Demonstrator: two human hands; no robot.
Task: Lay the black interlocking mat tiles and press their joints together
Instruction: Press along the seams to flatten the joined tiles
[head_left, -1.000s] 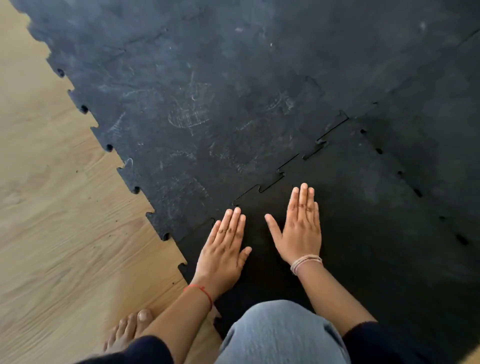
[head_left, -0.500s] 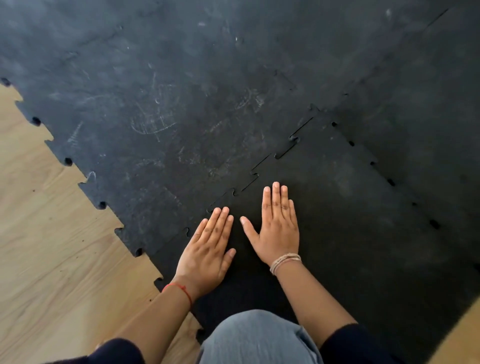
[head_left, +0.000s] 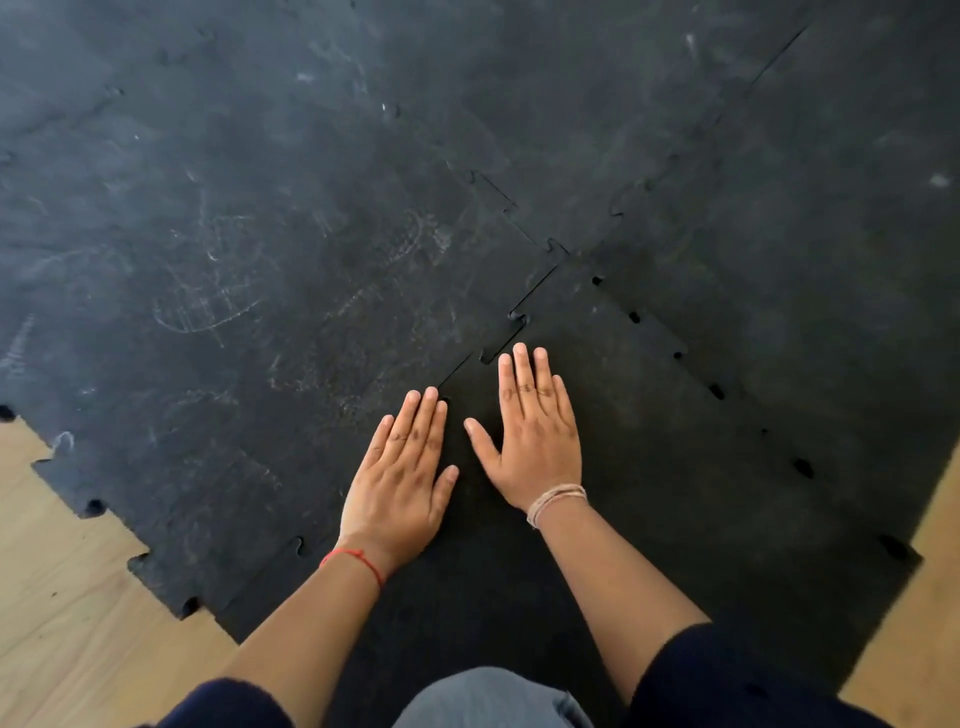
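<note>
Black interlocking mat tiles cover the floor. The nearest tile (head_left: 649, 519) lies under my knee, darker than the scuffed tile (head_left: 234, 312) to its left. A toothed joint (head_left: 511, 325) runs diagonally between them, with small gaps still showing at the teeth. My left hand (head_left: 402, 478) lies flat, palm down, fingers together, its fingertips at the joint. My right hand (head_left: 535, 431) rests flat on the near tile just beside the joint. Neither hand holds anything. A second joint (head_left: 717, 392) with open notches runs along the near tile's right side.
Bare wooden floor (head_left: 67, 597) shows at the lower left past the mats' toothed edge, and a strip of wooden floor (head_left: 914, 623) shows at the lower right. More laid tiles (head_left: 519, 78) stretch away ahead. My knee in grey trousers (head_left: 483, 699) is at the bottom.
The view has shifted right and forward, so less wooden floor shows at left. Both hands have slid further along the joint toward the tiles' corner, still flat on the mat.
</note>
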